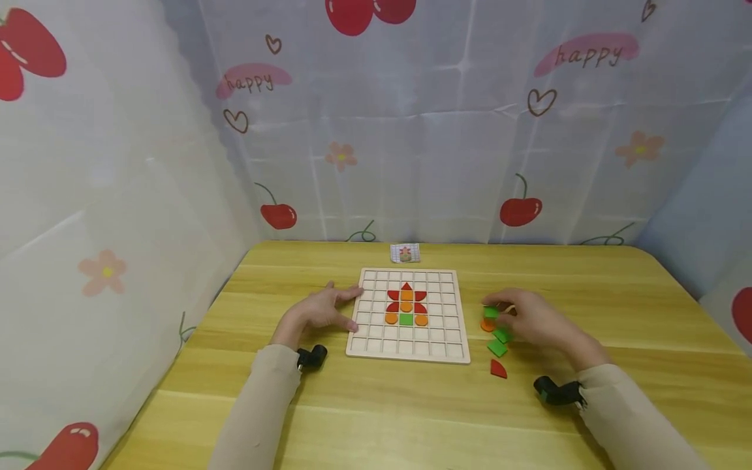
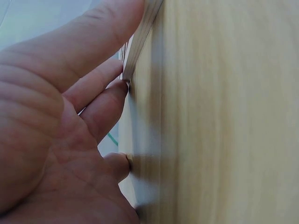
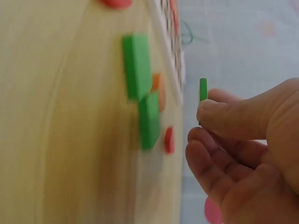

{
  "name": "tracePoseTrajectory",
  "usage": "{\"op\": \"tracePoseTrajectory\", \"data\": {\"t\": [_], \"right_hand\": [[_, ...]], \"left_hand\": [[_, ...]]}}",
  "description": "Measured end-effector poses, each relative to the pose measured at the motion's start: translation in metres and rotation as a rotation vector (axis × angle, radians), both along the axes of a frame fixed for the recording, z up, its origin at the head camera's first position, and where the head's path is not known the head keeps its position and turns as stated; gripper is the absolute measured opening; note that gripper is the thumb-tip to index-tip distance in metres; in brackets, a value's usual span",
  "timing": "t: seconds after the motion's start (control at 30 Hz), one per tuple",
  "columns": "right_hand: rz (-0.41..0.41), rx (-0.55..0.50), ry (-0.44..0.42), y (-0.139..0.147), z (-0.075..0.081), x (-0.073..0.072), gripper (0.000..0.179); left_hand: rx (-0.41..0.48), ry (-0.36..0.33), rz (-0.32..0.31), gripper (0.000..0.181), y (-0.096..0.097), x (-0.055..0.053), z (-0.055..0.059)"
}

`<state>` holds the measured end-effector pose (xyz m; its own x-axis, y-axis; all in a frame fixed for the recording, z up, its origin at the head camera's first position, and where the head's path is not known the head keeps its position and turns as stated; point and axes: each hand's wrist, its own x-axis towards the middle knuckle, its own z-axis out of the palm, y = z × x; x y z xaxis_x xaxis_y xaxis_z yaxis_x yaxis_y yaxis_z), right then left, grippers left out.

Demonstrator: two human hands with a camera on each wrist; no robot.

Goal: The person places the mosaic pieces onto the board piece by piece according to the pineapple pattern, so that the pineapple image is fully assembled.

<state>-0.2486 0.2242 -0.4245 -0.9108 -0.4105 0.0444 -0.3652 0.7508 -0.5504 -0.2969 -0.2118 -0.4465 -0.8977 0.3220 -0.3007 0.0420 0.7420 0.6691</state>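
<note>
Right of the board (image 1: 444, 320), my right grip (image 1: 531, 320) pinches a green tile (image 3: 202, 88) above the counter (image 1: 411, 418), best held lightly; my left grip (image 1: 320, 308), spread apart, touches the board's edge, ideally steadying it.

The wood-grained tabletop (image 1: 376, 411) bears a gridded board (image 1: 408, 358) between the hands (image 1: 322, 308), a picture card (image 1: 405, 253) beyond them, and green, orange and red pieces (image 1: 497, 348) near the right hand (image 1: 531, 320).

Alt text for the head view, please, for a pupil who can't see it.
A person's right hand pinches a green tile beside a wooden grid board, whose left edge their left hand touches. Red, orange and green tiles form a pattern on it; other tiles lie nearby.
</note>
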Motion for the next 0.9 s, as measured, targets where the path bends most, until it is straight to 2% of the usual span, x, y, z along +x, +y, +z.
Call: {"op": "tracePoseTrajectory", "data": {"t": [0.13,0.4,0.6,0.9], "right_hand": [[0.033,-0.034,-0.008,-0.017,0.005,0.002,0.032],[0.042,-0.059,-0.023,-0.058,0.013,0.003,0.026],[0.047,-0.093,-0.079,-0.092,0.008,0.001,0.021],[0.081,-0.084,-0.081,-0.145,0.006,0.002,0.018]], "left_hand": [[0.005,-0.004,0.004,0.088,-0.001,0.001,0.001],[0.03,-0.001,0.002,0.088,-0.001,0.001,0.001],[0.035,-0.013,0.007,0.088,0.0,0.003,0.002],[0.015,0.007,-0.011,0.087,0.0,0.002,0.003]]}}
